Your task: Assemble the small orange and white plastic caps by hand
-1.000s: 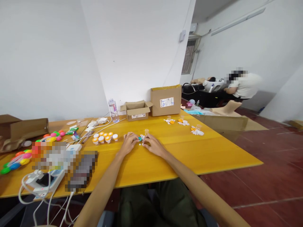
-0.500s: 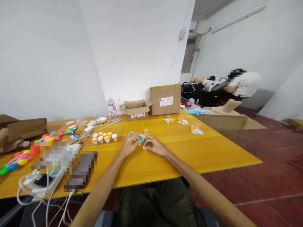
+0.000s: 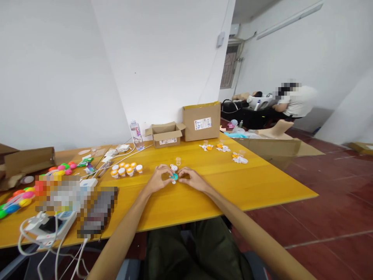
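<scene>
A small teal ring-shaped part (image 3: 175,177) is pinched at its left side by the thumb and fingers of my left hand (image 3: 159,179). Just right of it, my right hand (image 3: 192,180) has its thumb and forefinger curved with a gap between their tips; whether they touch the ring is too small to tell. Beyond the ring lies a white round part (image 3: 174,168), and a small white piece (image 3: 174,182) sits on the near side. A clear little cup (image 3: 178,161) stands behind them on the wooden table (image 3: 221,190).
Several white-and-orange capped jars (image 3: 127,169) stand to the left. Small part groups (image 3: 240,158) lie at the back right. Behind are a bottle (image 3: 136,135), an open carton (image 3: 165,137) and a larger box (image 3: 201,122). A power strip (image 3: 65,217) and phone (image 3: 99,212) lie left; a person (image 3: 300,101) sits beyond.
My right thumb and forefinger have parted from the small white piece, which lies on the table near the teal ring. The teal ring has come slightly nearer; the view has shifted a little.
</scene>
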Tool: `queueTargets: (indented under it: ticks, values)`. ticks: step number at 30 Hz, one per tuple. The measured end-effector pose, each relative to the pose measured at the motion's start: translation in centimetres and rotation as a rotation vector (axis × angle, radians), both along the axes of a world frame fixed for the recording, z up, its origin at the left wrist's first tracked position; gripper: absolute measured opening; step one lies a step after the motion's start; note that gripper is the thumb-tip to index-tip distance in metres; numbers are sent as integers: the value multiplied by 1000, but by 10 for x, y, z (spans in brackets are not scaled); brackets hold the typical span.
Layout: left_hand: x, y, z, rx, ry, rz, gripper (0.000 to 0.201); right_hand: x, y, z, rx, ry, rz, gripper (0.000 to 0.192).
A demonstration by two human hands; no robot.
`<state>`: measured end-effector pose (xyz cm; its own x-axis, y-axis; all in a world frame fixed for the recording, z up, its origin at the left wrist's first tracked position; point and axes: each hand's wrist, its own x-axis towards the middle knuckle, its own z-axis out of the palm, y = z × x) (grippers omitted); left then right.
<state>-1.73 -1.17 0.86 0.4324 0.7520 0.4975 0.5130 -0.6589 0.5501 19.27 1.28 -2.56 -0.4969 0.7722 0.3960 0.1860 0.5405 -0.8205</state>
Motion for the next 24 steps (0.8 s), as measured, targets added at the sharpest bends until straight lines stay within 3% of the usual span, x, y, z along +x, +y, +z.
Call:
queueTargets:
  ticks: [12,24]
  values:
    - [-5,-2,-2,-148,118,39,13,-1,-2,2,-31,21,-32,8]
    - [-1,-3,-5,-110,136,14,16,-2,-4,5,-10,1,-19,11]
